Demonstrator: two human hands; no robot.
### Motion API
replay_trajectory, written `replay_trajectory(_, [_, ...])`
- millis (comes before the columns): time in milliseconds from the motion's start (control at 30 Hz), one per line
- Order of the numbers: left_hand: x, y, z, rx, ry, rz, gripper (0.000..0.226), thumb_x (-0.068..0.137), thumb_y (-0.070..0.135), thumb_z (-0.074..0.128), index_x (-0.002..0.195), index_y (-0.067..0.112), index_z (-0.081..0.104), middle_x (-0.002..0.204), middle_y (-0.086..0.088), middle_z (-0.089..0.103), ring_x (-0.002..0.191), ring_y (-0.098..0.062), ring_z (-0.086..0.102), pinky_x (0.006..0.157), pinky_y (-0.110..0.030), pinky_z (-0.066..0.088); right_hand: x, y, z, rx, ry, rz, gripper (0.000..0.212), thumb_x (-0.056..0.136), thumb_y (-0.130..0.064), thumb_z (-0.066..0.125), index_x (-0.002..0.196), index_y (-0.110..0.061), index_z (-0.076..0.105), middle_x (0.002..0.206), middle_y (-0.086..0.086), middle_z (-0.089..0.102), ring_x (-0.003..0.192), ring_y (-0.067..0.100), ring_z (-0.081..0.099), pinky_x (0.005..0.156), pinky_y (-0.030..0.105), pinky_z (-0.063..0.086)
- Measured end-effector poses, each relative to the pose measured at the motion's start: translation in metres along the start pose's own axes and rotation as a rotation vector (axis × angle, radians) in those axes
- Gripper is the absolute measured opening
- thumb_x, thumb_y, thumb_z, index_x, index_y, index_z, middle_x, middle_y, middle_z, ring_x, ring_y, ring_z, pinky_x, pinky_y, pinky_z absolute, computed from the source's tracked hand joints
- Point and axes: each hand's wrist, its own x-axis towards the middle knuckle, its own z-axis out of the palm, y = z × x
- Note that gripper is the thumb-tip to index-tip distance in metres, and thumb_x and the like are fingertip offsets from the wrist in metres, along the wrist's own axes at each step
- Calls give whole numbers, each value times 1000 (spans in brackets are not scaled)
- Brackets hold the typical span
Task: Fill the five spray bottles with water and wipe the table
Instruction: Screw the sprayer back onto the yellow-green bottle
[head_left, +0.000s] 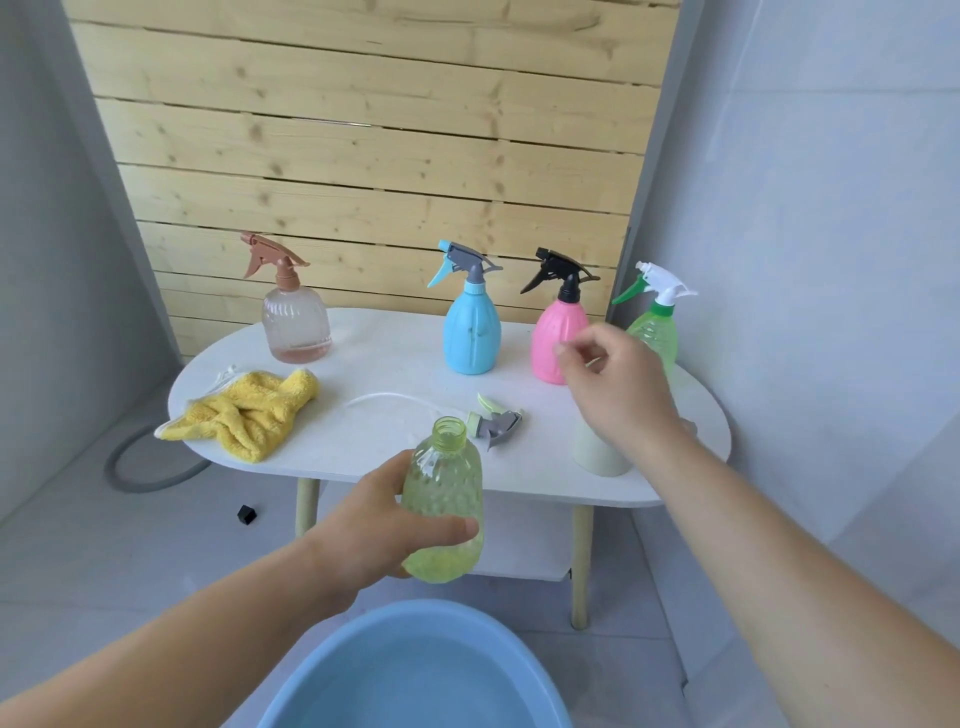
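My left hand (374, 525) grips an uncapped yellow-green bottle (444, 499) upright, in front of the white table (395, 358) and above a blue basin (415, 675). Its spray head (493, 421) lies on the table with the tube stretched out to the left. My right hand (618, 384) hovers over the table's right side with fingers loosely curled, holding nothing, above a cream cup (597, 452). Standing along the back are a clear bottle with a brown head (296, 322), a blue bottle (471, 332), a pink bottle (553, 338) and a green bottle (655, 327). A yellow cloth (249, 410) lies crumpled at the left.
A wooden slat panel (374, 156) stands behind the table. Grey walls close in on both sides. A grey hose ring (140, 462) and a small black cube (247, 515) lie on the floor at the left. The table has a lower shelf (530, 540).
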Motion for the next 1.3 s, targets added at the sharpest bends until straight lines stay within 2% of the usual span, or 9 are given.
replay_trajectory(167, [7,5,-19,4,81,10,72,48,39,92,114,39,65,103,5,77,96,-23,76,88,-59,59,-3,-5,61,-106,-364,57,24,89,-44,63,101,-24,69,98,-4,66,81,13,61,68,27,44])
replay_trajectory(300, [13,6,-36,10,134,29,74,46,44,92,115,37,65,105,5,77,100,-21,74,89,-45,60,0,16,98,-263,-433,205,51,82,-60,63,124,-32,62,120,2,39,121,23,46,96,36,46])
replay_trajectory(433, [20,9,-49,13,155,51,80,47,44,93,121,36,64,110,8,76,103,-15,73,91,-40,59,0,22,114,-419,-492,261,51,79,-66,59,123,-41,60,138,4,34,129,28,29,100,37,36])
replay_trajectory(600, [27,17,-58,-11,183,72,66,67,24,95,124,33,63,110,8,76,101,-11,72,90,-31,58,6,25,122,-379,-404,281,31,80,-60,63,101,-38,64,121,2,53,115,31,41,91,36,40])
replay_trajectory(833, [55,26,-72,21,238,100,99,43,48,94,134,33,58,117,9,73,106,-12,70,98,-39,56,27,-18,95,192,-213,187,14,87,-31,72,95,-21,67,95,3,67,82,21,62,79,42,56])
replay_trajectory(933, [70,27,-75,8,268,103,89,58,37,96,137,28,56,115,6,73,104,-12,70,91,-31,56,38,-38,71,209,-123,70,14,86,-30,73,91,-18,68,81,1,59,71,15,51,68,29,43])
replay_trajectory(1067, [84,28,-75,-21,283,108,76,68,26,94,135,25,57,112,3,73,99,-13,71,78,-26,56,50,-49,37,0,32,-120,16,83,-29,76,90,-16,70,91,-1,46,86,12,46,69,22,32])
replay_trajectory(1167, [94,30,-76,-50,294,112,76,70,25,93,136,25,56,114,2,71,99,-12,69,70,-21,52,55,-51,17,-114,57,-125,20,81,-31,78,97,-20,71,103,-1,38,77,6,45,61,7,31])
replay_trajectory(1300, [106,29,-76,-89,315,108,79,69,24,94,138,24,55,119,1,68,104,-16,67,69,-21,50,55,-50,0,-95,16,-108,20,82,-27,77,100,-18,71,111,1,43,100,-7,45,63,3,32])
